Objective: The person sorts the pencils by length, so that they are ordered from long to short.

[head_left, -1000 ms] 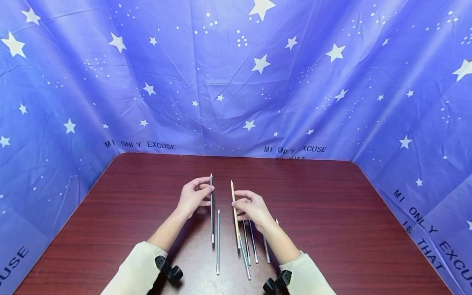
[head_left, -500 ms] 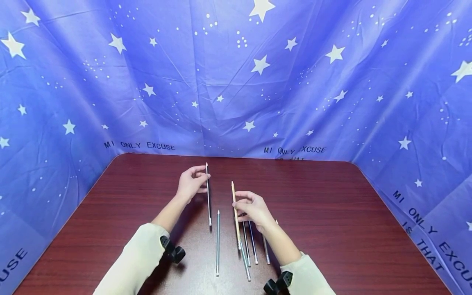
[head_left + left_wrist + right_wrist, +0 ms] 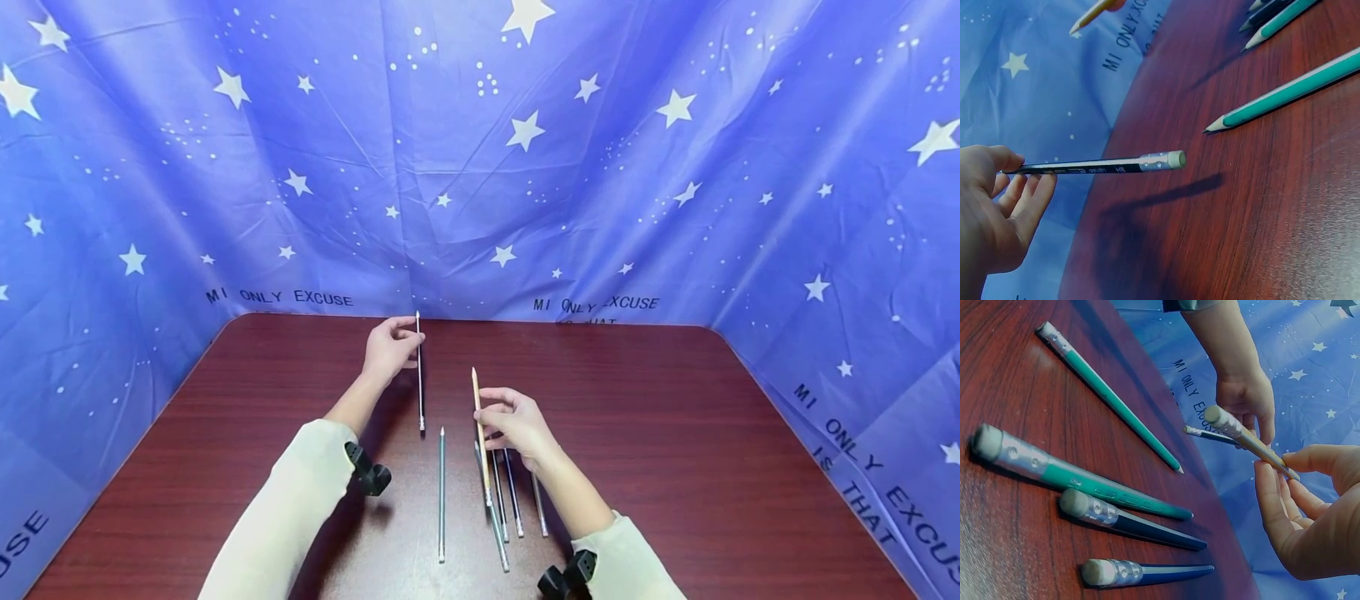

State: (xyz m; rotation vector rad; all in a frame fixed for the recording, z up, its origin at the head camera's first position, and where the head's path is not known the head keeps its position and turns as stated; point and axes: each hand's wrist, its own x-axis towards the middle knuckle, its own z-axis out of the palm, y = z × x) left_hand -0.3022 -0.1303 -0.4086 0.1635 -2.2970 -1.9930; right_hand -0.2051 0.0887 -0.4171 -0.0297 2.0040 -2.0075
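Note:
My left hand point(image 3: 387, 350) pinches a black pencil point(image 3: 421, 383) near its sharpened end, and its white eraser end point(image 3: 1177, 159) hangs over the table in the left wrist view. To the right, my right hand point(image 3: 517, 427) pinches a yellow pencil point(image 3: 481, 442) between thumb and fingers, its point away from me. A green pencil point(image 3: 442, 500) lies alone between the two hands. Below my right hand rest another green pencil point(image 3: 1104, 490) and several dark pencils point(image 3: 1160, 528), partly covered by that hand and wrist in the head view.
A dark red wooden table point(image 3: 675, 433) spreads under both hands. Blue cloth with white stars point(image 3: 480, 167) hangs around its back and sides. Black wrist cameras point(image 3: 367, 469) are strapped at both cuffs.
My left hand has carried the black pencil away from me toward the table's far edge and slightly left. The right hand with the yellow pencil stays nearly in place.

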